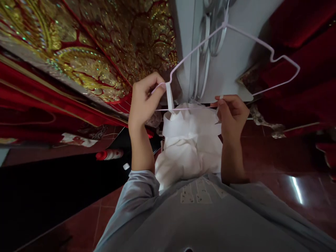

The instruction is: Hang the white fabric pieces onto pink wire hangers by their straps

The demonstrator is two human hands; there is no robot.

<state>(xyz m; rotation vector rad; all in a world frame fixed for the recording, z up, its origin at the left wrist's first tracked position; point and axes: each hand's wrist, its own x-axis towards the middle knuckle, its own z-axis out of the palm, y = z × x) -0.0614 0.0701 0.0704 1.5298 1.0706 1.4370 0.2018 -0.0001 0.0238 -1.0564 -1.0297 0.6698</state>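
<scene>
The left hand (144, 96) is pinching a thin pink hanger (225, 25); the right hand (232, 113) is pinching a bit of white cloth (222, 97).
Between the tight fingers, open room is showing. A soft, wrinkly white garment (187, 154) is drooping below, its flat strap (170, 98) touching the hanger. Sparkly gold cloth (105, 45) is crowding the left fingers.

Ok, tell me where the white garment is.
In the head view, the white garment is central, mostly below the hanger, between the left forearm and right forearm.
</scene>
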